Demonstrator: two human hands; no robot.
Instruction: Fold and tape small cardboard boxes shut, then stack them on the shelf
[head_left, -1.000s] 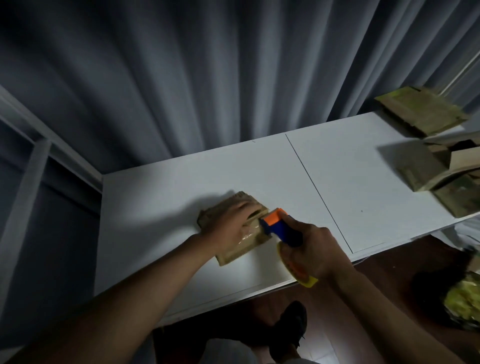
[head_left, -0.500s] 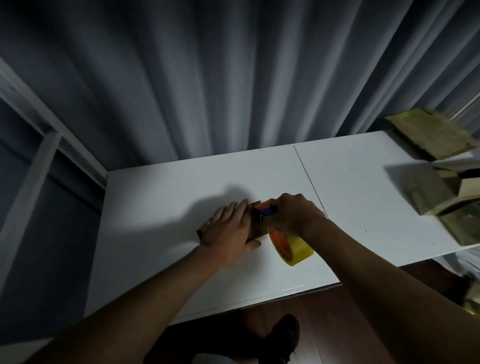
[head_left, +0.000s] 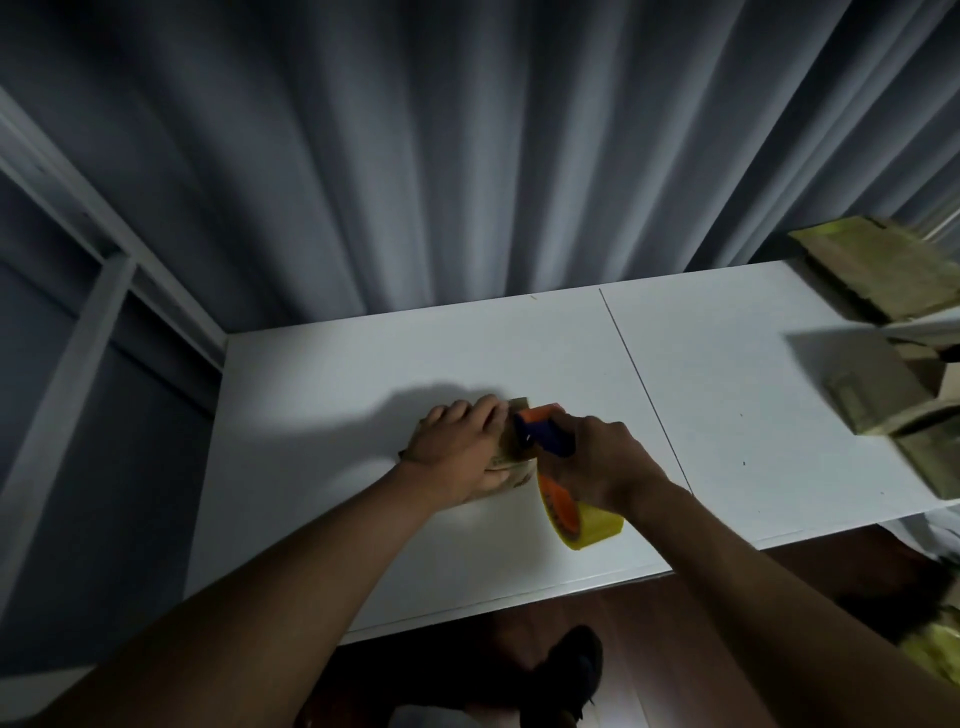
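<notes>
A small brown cardboard box (head_left: 511, 457) lies flat on the white table (head_left: 332, 395), mostly hidden under my hands. My left hand (head_left: 454, 449) presses down on its top with fingers spread over it. My right hand (head_left: 597, 460) grips a tape dispenser (head_left: 543, 434) with a blue body and orange head, its head against the box's right side. The yellow tape roll (head_left: 582, 519) hangs below my right hand, near the table surface.
Several flat and half-folded cardboard boxes (head_left: 883, 275) lie piled at the table's right end, with more cardboard (head_left: 883, 400) in front. A grey curtain hangs behind the table. A white shelf frame (head_left: 67, 332) stands at the left. My shoe (head_left: 571, 660) shows below the table's front edge.
My right hand brought the tape dispenser from the box's near right corner up onto the box. My left hand stayed pressed on the box.
</notes>
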